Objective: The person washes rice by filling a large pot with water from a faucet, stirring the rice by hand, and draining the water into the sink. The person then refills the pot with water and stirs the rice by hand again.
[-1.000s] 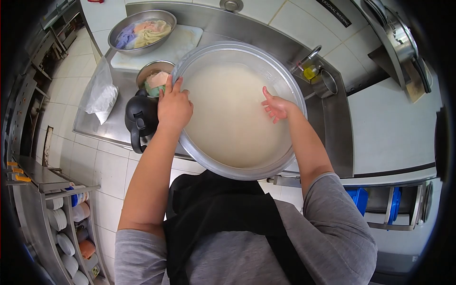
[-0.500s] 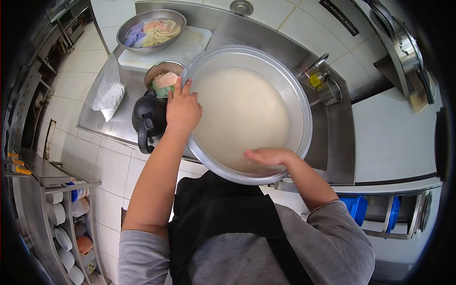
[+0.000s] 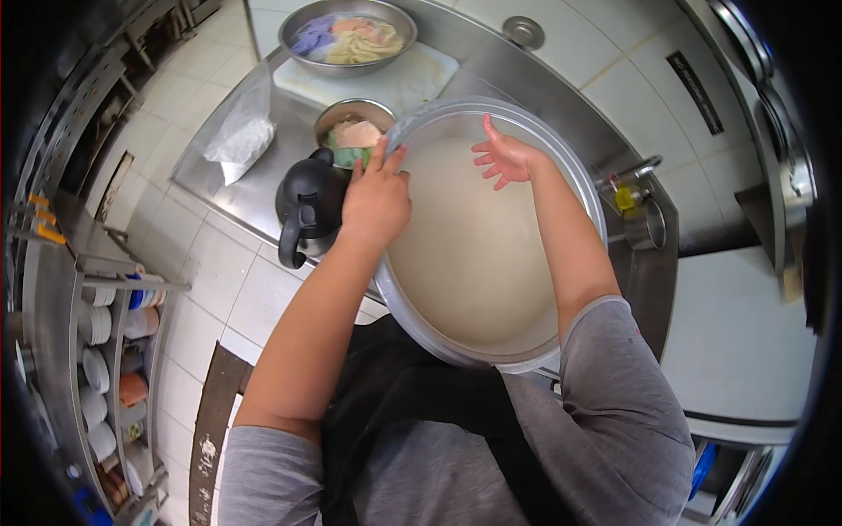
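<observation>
A large metal basin (image 3: 491,359) tilts toward my front, with cloudy, off-white liquid (image 3: 465,272) in it. My left hand (image 3: 377,202) holds the basin's left rim, its fingers lying over the edge. Above the far part of the liquid, my right hand (image 3: 507,162) is open, fingers spread, with nothing in it. Whether it touches the liquid I cannot tell. Just left of my left hand stands a black-topped jug (image 3: 311,197) with a handle. A small metal bowl (image 3: 360,110) behind it holds pale pink and green pieces, perhaps cloths.
A metal bowl (image 3: 289,39) of purple, peach and yellow cloths rests on a white cutting board (image 3: 430,79). A clear plastic bag (image 3: 241,145) with white contents lies at the counter's left. A tap (image 3: 645,167), a yellow bottle (image 3: 626,198) and a metal pot (image 3: 646,226) are right of the basin.
My right hand has moved from the near side of the basin to its far side, and its fingers have spread. My left hand stays on the rim. The view has shifted.
</observation>
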`<state>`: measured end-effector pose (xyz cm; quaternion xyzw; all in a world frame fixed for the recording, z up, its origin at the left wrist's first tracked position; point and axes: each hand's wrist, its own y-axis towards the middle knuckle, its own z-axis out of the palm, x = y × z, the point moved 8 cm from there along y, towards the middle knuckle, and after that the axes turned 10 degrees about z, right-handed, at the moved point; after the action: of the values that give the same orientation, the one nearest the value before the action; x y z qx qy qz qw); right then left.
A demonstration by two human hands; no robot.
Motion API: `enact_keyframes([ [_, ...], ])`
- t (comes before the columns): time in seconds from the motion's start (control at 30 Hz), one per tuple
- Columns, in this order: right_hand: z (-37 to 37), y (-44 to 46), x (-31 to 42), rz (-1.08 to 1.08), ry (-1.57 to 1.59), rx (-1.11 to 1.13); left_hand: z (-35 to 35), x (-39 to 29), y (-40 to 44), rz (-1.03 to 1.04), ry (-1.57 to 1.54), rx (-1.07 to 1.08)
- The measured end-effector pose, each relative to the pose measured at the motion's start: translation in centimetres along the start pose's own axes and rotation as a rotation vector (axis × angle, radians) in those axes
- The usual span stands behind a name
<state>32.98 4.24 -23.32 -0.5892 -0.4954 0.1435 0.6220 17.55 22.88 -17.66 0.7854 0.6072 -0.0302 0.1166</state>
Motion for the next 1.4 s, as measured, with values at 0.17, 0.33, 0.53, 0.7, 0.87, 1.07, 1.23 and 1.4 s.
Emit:
enact_keyframes([
  [0.17, 0.4, 3.1, 0.7, 0.091, -0.009, -0.015, 0.0, 0.1, -0.1, -0.013, -0.063, -0.015],
  [0.33, 0.7, 2.3, 0.2, 0.068, -0.014, -0.009, -0.2, 0.1, 0.0, -0.004, -0.069, -0.016],
  [0.53, 2.9, -2.4, -4.7, 0.087, -0.04, 0.062, 0.0, -0.1, 0.1, 0.018, -0.048, -0.022],
  [0.7, 5.6, -4.2, -8.7, 0.154, -0.064, 0.075, 0.0, 0.0, 0.0, 0.002, 0.004, 0.004],
  [0.87, 6.2, -4.1, -9.0, 0.188, -0.032, -0.024, 0.2, 0.1, 0.0, 0.001, 0.009, 0.01],
  [1.07, 12.6, -5.8, -3.4, -0.071, -0.314, -0.056, 0.3, 0.1, 0.1, 0.009, -0.004, -0.011],
  [1.23, 17.8, 1.8, -2.2, -0.207, -0.57, -0.086, 0.4, 0.2, 0.3, 0.0, 0.008, -0.018],
  [1.4, 13.5, -4.9, -3.9, -0.122, -0.163, -0.071, 0.1, 0.0, 0.1, 0.006, -0.044, -0.004],
])
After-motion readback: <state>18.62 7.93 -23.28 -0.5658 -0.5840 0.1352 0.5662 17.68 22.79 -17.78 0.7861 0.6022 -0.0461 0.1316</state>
